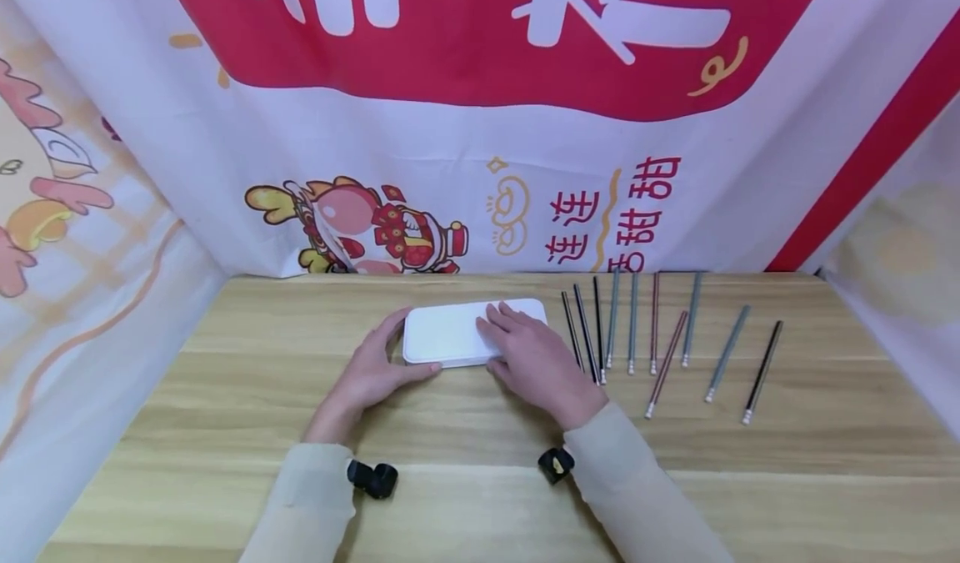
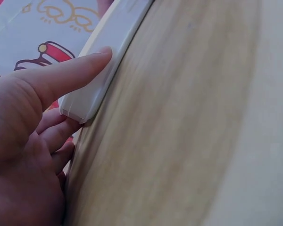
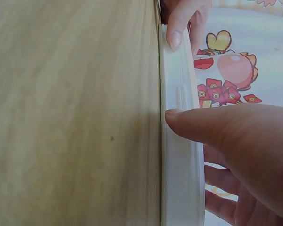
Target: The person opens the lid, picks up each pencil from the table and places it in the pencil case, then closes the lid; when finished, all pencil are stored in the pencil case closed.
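Note:
A flat white pencil box [image 1: 442, 335] with rounded corners lies closed on the wooden table. My left hand [image 1: 372, 371] grips its left end, the thumb along the near side and the other fingers round the end and far side. Over the right part of the box lies my right hand [image 1: 536, 367], fingers on the top face. In the right wrist view the right thumb [image 3: 193, 125] presses the near side wall, beside a small raised ridge. The left thumb [image 2: 80, 73] touches that same wall in the left wrist view. What the box holds is hidden.
Right of the box lie several loose pencils with white eraser ends: black ones [image 1: 588, 334], grey-blue ones [image 1: 727, 354] and dark red ones [image 1: 666, 364]. A printed cloth [image 1: 480, 188] hangs at the table's back edge, with more cloth at both sides.

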A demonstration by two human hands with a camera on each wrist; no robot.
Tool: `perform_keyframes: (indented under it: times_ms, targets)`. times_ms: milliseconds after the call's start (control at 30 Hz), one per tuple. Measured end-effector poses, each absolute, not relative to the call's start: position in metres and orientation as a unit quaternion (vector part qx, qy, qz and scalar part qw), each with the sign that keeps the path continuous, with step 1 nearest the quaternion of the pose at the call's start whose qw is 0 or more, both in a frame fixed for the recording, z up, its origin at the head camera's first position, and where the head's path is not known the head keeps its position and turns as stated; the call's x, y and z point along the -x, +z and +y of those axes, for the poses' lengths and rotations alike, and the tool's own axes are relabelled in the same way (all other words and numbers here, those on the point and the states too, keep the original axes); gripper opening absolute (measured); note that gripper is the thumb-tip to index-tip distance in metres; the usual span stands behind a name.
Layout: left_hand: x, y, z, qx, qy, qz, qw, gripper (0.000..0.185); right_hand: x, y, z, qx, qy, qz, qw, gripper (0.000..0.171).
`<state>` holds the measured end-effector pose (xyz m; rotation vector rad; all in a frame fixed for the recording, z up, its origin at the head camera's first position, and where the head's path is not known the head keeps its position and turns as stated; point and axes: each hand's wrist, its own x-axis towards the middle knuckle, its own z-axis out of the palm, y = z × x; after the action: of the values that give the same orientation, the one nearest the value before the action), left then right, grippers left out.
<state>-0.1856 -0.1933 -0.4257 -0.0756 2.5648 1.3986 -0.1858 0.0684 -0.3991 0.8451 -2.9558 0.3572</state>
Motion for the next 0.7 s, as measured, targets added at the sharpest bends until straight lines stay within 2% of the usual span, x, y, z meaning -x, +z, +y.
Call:
perform_keyframes:
  times_ms: [233,700]
  targets:
    - [0.1867,-0.4253,-0.1948,0.015,0.473,0.874,0.113,0.109,0.1855,-0.3976,0.0669,-0.261,0.121,-0.958,0.015,0.063]
    - [0.188,-0.4258,-0.1949,0.026,0.467,0.876,0.12,0.11,0.1875,-0.3967,0.0653,-0.271,0.126,-0.954,0.039,0.06]
